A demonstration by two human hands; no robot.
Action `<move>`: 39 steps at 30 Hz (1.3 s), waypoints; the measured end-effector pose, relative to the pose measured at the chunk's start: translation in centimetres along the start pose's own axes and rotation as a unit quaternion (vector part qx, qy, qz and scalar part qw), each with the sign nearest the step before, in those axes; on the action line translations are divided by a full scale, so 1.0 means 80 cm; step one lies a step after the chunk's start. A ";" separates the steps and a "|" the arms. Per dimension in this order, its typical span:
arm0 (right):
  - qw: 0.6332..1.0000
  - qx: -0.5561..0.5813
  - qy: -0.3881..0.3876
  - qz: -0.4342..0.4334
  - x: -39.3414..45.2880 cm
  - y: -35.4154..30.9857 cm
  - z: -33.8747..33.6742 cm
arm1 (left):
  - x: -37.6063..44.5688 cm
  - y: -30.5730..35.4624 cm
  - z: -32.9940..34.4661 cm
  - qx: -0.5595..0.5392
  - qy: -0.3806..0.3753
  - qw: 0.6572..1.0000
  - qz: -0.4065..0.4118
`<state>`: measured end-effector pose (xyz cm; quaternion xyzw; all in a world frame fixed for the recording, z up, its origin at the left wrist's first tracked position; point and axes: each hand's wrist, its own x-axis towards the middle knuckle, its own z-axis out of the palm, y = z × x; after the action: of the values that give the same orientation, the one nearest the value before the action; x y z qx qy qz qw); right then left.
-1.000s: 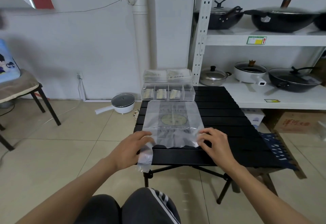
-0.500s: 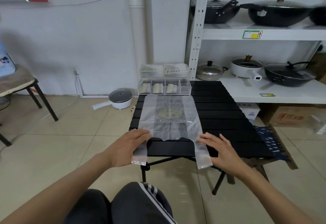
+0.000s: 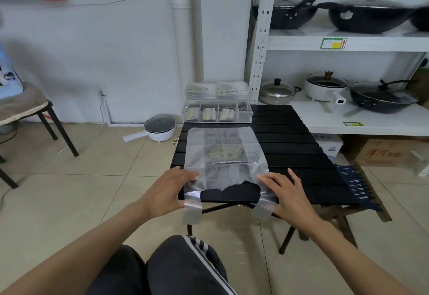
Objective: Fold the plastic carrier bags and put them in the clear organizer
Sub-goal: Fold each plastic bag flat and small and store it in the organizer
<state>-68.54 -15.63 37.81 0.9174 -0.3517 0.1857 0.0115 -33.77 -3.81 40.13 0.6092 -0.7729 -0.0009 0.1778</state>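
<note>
Just one bag [image 3: 222,153], two hands.

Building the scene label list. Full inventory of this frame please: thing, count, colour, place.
bag: 1, clear with print, flat on table, handles over near edge
organizer: 1, clear, far table edge, folded bags in three compartments
bag stack: 1, clear, behind organizer
table: 1, black slatted, centre
shelf: 1, white, right
woks: at least 3, black, two on top shelf, one on lower
steel pot: 1, silver, lower shelf
white pot: 1, lower shelf
electric pan: 1, white, floor
chair: 1, black legs, left
box: 1, brown, under shelf
left hand: holds left handle
right hand: fingers flat on right handle
</note>
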 end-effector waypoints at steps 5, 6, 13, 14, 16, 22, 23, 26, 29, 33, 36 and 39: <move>0.998 0.057 0.011 -0.012 0.001 -0.002 -0.002 | 0.000 -0.006 0.004 -0.002 0.009 0.999 0.031; 0.997 0.069 0.013 -0.013 0.003 -0.001 -0.002 | -0.001 -0.006 0.004 -0.010 0.006 1.000 0.025; 0.902 0.407 0.063 0.130 0.032 -0.021 -0.040 | 0.012 -0.003 0.004 -0.041 -0.019 0.999 -0.011; 0.887 0.434 0.055 0.151 0.038 -0.024 -0.047 | 0.014 -0.003 0.004 -0.044 -0.025 0.999 -0.017; 0.880 0.444 0.038 0.164 0.051 -0.027 -0.055 | 0.019 -0.006 0.004 -0.036 -0.027 0.999 -0.028; 0.891 0.436 -0.007 0.125 0.067 -0.024 -0.060 | 0.039 -0.002 -0.008 -0.054 0.002 0.998 -0.024; 0.912 0.390 -0.044 0.116 0.063 -0.021 -0.057 | 0.041 -0.002 -0.011 -0.077 0.003 0.996 -0.047; 0.961 0.232 -0.120 0.095 0.054 -0.014 -0.050 | 0.045 -0.012 -0.018 -0.101 -0.009 0.991 -0.082; 0.979 0.171 -0.102 0.054 0.057 -0.001 -0.037 | 0.045 -0.024 -0.018 -0.115 -0.028 0.988 -0.097; 0.975 0.209 -0.028 0.076 0.065 0.008 -0.015 | 0.053 -0.024 -0.014 -0.123 -0.009 0.982 -0.145; 0.953 0.261 0.006 0.151 0.076 0.005 -0.008 | 0.060 -0.024 -0.006 -0.125 0.007 0.980 -0.157; 0.943 0.261 0.011 0.208 0.085 0.002 -0.003 | 0.067 -0.024 -0.004 -0.151 0.009 0.967 -0.204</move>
<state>-64.08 -20.04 40.38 0.7926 -0.4735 0.2796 -0.2634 -32.89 -9.29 41.48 0.7198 -0.6216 -0.1486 0.2711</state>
